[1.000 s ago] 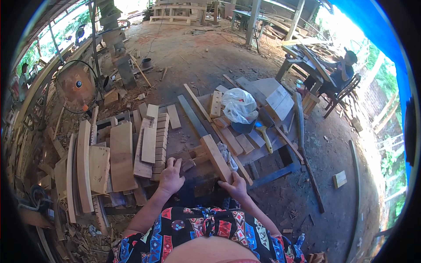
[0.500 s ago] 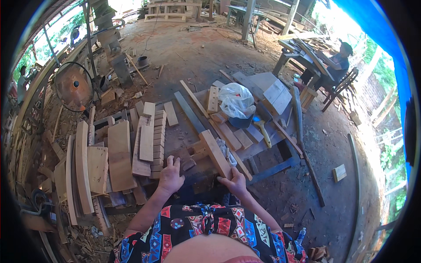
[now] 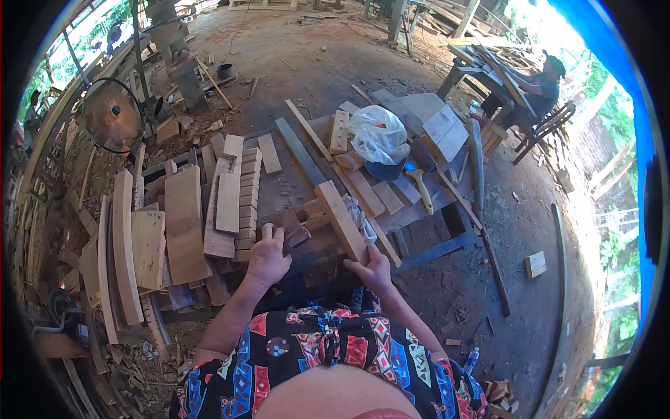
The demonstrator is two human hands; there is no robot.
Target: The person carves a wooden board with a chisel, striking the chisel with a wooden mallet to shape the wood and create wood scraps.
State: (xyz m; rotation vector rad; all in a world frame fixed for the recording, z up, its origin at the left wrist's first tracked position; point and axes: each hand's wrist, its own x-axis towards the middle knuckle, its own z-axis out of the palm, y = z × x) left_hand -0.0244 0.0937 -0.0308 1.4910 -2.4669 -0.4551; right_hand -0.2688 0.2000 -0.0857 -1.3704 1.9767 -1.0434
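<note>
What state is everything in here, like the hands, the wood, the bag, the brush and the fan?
Right hand: closed on the bar's near end
Left hand: palm down; grip unclear
Wooden bar: held, slanted
Plastic bag: crumpled, something red showing through
Brush: lying down, not held
Fan: upright; spinning or not, unclear
Co-worker: seated

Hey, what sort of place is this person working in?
Probably an open-sided woodworking shop. Cut wooden boards lie side by side to the left, the right hand holds a squared wooden block, and a paintbrush lies further to the right.
</note>
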